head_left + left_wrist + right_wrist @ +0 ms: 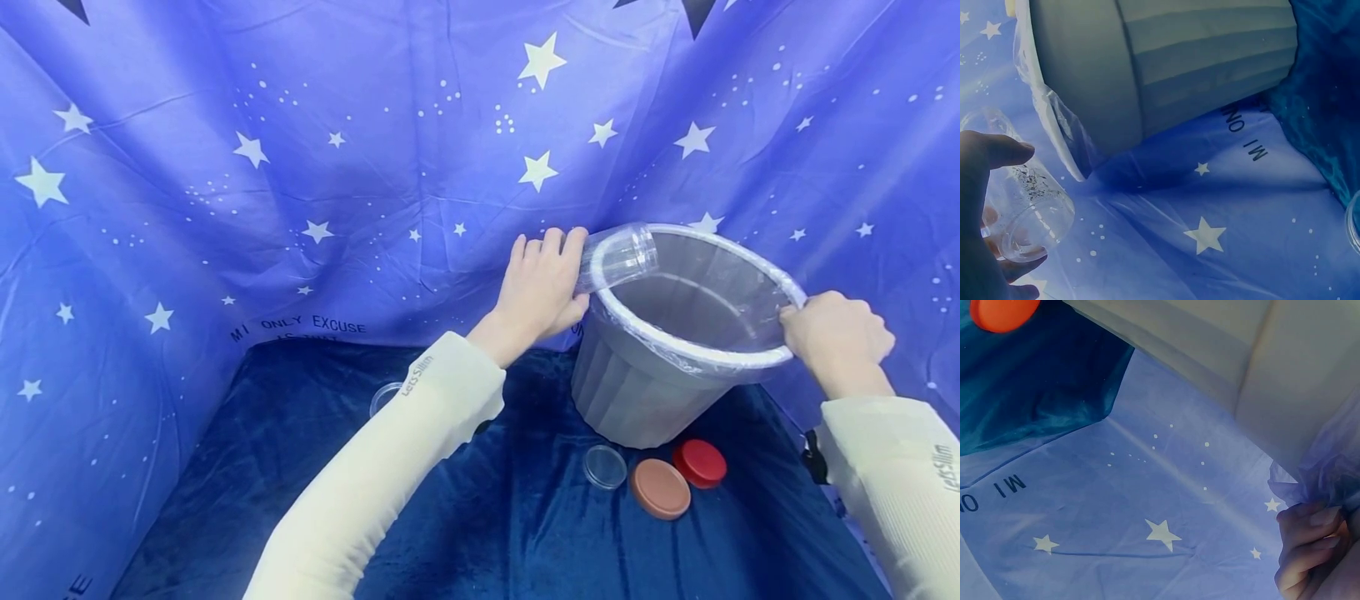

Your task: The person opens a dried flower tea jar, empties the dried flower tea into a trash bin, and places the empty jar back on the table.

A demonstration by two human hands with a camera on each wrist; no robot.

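Note:
My left hand [543,279] grips a clear plastic jar [618,257], tilted on its side with its mouth over the left rim of a grey trash bin [645,400]. Dark specks cling to the inside of the jar [1036,187] in the left wrist view. On the bin's far right side, my right hand [838,342] holds the rim, its curled fingers [1310,528] against the clear plastic liner [1341,462]. The bin leans a little, its opening facing up. Its bottom inside is hidden from the head view.
In front of the bin lie a clear round lid [605,467], a brownish-orange lid [661,489] and a red lid [701,463]. Another clear round piece [385,397] is partly covered by the left sleeve. Dark blue cloth [300,467] covers the table; a starry curtain [420,167] hangs behind.

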